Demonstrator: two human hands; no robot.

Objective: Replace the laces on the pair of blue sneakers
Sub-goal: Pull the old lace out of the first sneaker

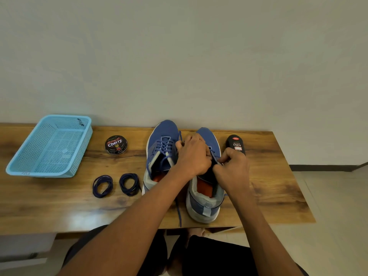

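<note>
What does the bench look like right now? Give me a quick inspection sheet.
Surface: wooden table, glossy, against a plain wall.
Job's things: left sneaker still laced; right sneaker being worked on; two coiled dark laces lying left of the shoes.
Clutter: blue basket, polish tin, black polish bottle.
Grippers: left hand and right hand both on the right sneaker's lacing; right pinches a lace.
Cables: nothing seen.
Surroundings: pale floor, person's dark-clothed legs below the table.
</note>
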